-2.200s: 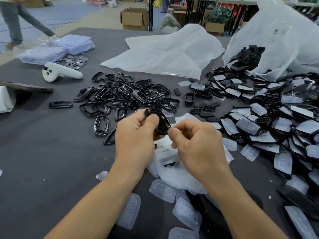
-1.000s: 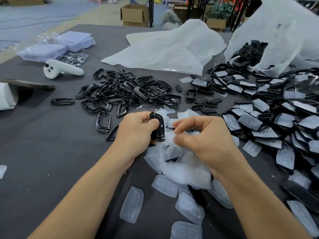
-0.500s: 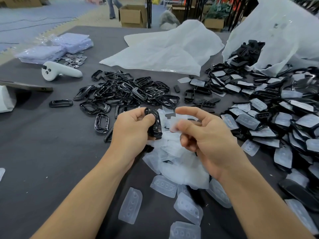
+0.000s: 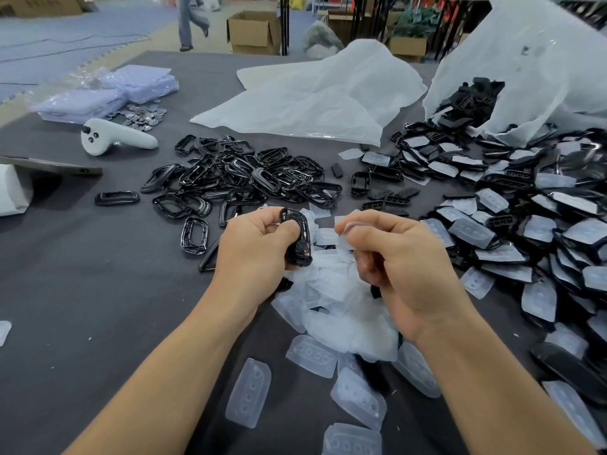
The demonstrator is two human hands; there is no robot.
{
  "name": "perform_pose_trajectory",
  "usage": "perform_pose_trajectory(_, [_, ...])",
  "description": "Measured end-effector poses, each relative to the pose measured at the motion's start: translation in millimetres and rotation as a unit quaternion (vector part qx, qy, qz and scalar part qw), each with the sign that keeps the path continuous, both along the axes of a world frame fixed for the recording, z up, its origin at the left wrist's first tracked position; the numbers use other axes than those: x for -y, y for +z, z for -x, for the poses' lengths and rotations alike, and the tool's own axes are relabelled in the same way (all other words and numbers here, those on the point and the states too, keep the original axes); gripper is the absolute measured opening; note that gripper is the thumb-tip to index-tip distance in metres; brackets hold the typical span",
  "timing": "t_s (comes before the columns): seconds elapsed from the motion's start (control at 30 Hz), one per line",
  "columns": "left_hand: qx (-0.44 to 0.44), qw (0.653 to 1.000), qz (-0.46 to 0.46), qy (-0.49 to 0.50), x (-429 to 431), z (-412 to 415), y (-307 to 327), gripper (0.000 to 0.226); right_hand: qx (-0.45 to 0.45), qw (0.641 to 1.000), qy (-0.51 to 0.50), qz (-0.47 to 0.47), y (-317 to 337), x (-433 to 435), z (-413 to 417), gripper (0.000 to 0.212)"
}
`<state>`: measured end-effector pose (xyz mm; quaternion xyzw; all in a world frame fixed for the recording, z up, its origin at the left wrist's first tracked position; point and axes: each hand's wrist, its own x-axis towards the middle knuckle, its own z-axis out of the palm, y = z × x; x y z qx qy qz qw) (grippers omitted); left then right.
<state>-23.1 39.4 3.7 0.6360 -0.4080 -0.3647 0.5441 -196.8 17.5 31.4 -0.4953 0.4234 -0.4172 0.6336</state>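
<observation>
Black frame [image 4: 298, 239] clasped in left grip [image 4: 253, 249], thumb curled over it, clear pad [image 4: 343, 238] pinched by right grip [image 4: 405, 266], nr middle of counter [image 4: 98, 290].

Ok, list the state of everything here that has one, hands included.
left hand: grips the black frame, fingers curled round it.
black frame: held roughly upright.
right hand: pinches a clear film between thumb and forefinger.
clear film: pinched, beside the frame.
big plastic bag: mouth open, black parts spilling out.
cardboard box: flaps open.
white controller: lying on its side.
</observation>
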Motion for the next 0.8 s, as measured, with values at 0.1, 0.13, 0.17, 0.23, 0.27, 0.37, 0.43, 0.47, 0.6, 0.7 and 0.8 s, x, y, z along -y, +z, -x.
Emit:
perform_pose_trajectory(0.1, [-0.002,1.000,0.000,-0.002,-0.4,0.6,1.0,0.032,-0.001,1.000,0.014,0.003,0.1,-0.6,-1.3,0.023])
perform_pose_trajectory(0.13, [0.001,1.000,0.000,-0.002,-0.4,0.7,1.1,0.032,-0.002,1.000,0.018,0.004,-0.2,-0.4,-1.6,0.021])
perform_pose_trajectory(0.17, [0.003,1.000,0.001,-0.003,-0.6,0.8,1.2,0.032,-0.001,1.000,0.020,0.007,-0.3,-0.6,-1.7,0.020])
perform_pose_trajectory(0.23, [0.004,1.000,0.003,-0.006,-0.3,0.7,0.8,0.032,0.006,0.999,0.029,0.015,-0.2,-1.0,-2.3,0.016])
perform_pose_trajectory(0.27, [0.004,1.000,0.003,-0.008,-0.4,0.6,0.5,0.031,0.015,0.999,0.033,0.015,-0.1,-1.0,-2.6,0.011])
perform_pose_trajectory(0.37, [0.009,1.000,0.001,-0.011,-0.6,1.0,-0.3,0.022,0.046,0.999,0.020,-0.008,-0.2,0.0,-3.7,0.017])
perform_pose_trajectory(0.43, [0.012,1.000,0.001,-0.015,-1.0,1.8,0.1,0.016,0.029,1.000,0.009,-0.006,-1.0,1.3,-3.3,0.022])
perform_pose_trajectory(0.47, [0.012,1.000,0.001,-0.016,-1.0,2.1,0.2,0.015,0.021,1.000,0.009,-0.002,-1.4,1.1,-3.0,0.026])
perform_pose_trajectory(0.6, [0.023,1.000,0.001,-0.016,-1.0,1.9,0.6,0.015,0.020,0.999,0.027,0.006,-4.4,1.9,-1.5,0.048])
perform_pose_trajectory(0.7, [0.032,0.999,0.002,-0.013,-1.1,1.0,-0.2,0.016,0.006,0.999,0.026,0.018,-6.3,2.3,-1.3,0.044])
perform_pose_trajectory(0.8, [0.029,0.999,0.001,-0.012,-0.9,0.8,0.0,0.020,-0.030,0.998,0.030,0.046,-8.6,1.7,-0.8,0.042])
